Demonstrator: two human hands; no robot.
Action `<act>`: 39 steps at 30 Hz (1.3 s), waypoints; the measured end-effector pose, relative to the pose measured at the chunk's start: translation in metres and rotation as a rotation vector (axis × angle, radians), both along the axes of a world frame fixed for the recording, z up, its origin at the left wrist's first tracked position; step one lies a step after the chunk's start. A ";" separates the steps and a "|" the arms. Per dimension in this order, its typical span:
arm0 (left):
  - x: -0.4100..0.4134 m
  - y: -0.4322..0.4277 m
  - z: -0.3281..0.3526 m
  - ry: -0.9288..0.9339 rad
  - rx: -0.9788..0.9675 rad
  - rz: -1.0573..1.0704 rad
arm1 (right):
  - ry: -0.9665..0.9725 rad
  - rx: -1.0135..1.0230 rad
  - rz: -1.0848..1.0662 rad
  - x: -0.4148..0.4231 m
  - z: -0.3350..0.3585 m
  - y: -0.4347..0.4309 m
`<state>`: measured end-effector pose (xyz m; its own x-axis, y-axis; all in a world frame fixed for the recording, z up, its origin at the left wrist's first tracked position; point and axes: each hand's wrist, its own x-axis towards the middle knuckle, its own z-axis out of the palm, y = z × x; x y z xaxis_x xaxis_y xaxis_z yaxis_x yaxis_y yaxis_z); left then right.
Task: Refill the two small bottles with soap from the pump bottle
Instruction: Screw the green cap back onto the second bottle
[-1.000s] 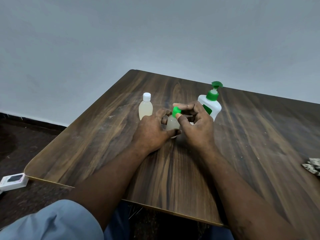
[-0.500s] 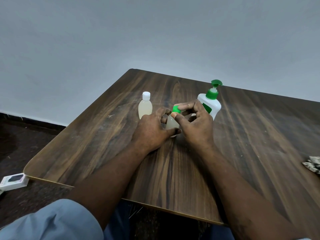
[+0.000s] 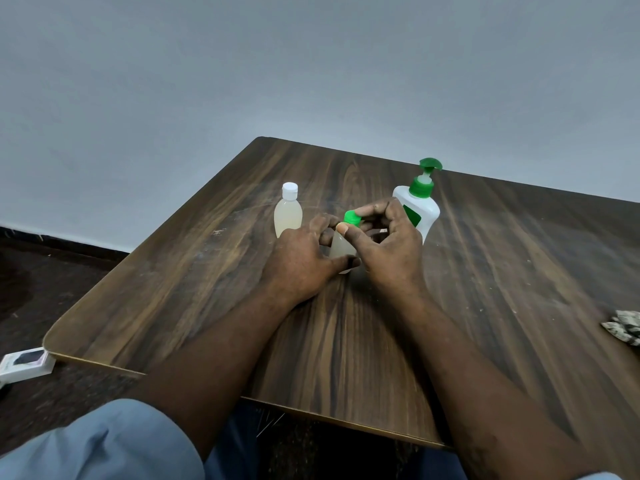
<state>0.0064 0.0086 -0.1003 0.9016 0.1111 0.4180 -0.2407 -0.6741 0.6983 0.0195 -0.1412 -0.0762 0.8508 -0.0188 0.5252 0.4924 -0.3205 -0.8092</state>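
A plain grey wall rises behind a dark wood-grain table (image 3: 485,306); a person sits at its near edge with both forearms reaching forward. Near the table's middle the left hand (image 3: 301,261) curls round the body of a small translucent bottle (image 3: 341,249), whose base sits at the tabletop; the right hand (image 3: 391,251) pinches its green cap (image 3: 352,218) between thumb and fingertips, seemingly to twist it. A second small bottle (image 3: 288,213), white-capped, stands just to the left; the white pump bottle (image 3: 420,209) stands just behind the right hand. The held bottle looks light, thin-walled and squeezable, and likely slick if soapy; it is best gripped gently round the body while the cap turns.
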 end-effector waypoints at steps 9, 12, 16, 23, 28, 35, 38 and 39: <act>0.001 0.000 0.000 -0.009 0.001 0.007 | -0.020 -0.038 0.000 0.001 -0.001 0.000; 0.001 0.000 0.000 0.000 0.001 0.003 | -0.030 -0.045 0.031 -0.001 0.000 0.000; 0.002 0.001 -0.001 0.001 -0.013 0.000 | -0.022 -0.042 0.052 -0.002 0.000 0.000; 0.002 0.001 -0.001 0.012 0.011 0.001 | -0.011 -0.037 0.059 -0.002 0.001 -0.001; 0.002 0.001 -0.002 0.006 -0.007 0.003 | 0.001 -0.037 0.028 -0.001 -0.001 0.000; 0.002 0.001 -0.001 0.025 -0.006 -0.013 | 0.014 -0.023 0.076 -0.002 0.000 -0.001; 0.002 0.001 0.000 0.019 0.003 -0.003 | 0.018 -0.017 0.018 -0.001 0.000 0.000; 0.002 0.001 -0.001 0.016 0.001 0.000 | 0.014 -0.026 -0.015 -0.001 0.000 0.000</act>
<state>0.0086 0.0094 -0.1012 0.9084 0.1107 0.4031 -0.2292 -0.6745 0.7018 0.0182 -0.1415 -0.0762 0.8580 -0.0179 0.5134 0.4758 -0.3492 -0.8073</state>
